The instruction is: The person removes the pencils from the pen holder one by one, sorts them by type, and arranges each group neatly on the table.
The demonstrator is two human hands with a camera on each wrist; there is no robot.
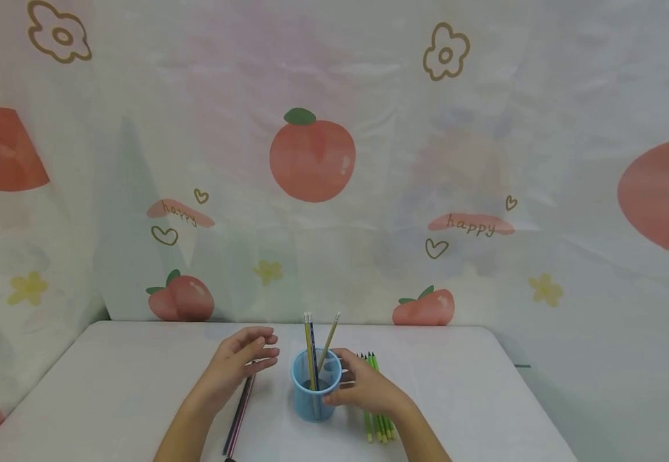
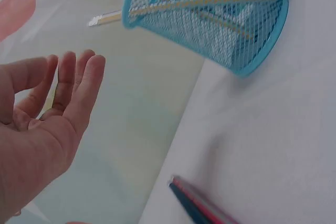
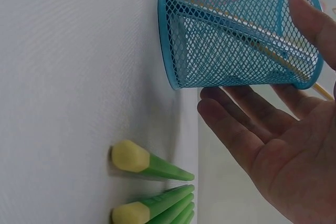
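Head view: the right hand (image 1: 366,386) curls around the side of a light-blue round mesh cup (image 1: 313,409), upright on the white counter (image 1: 126,398) and holding at least 3 slim white-tipped pencils (image 1: 330,335). The left hand (image 1: 243,354), fingers loosely bent and apart, hangs left of the cup, near long dark-and-red sticks (image 1: 239,414). Yellow-ended green pencils (image 1: 382,423) lie to the right, partly hidden by the right hand.

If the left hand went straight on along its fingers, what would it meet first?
Most likely the pencils in the blue mesh cup, or the cup's rim: the left hand points toward them in the head view, though depth is unclear.
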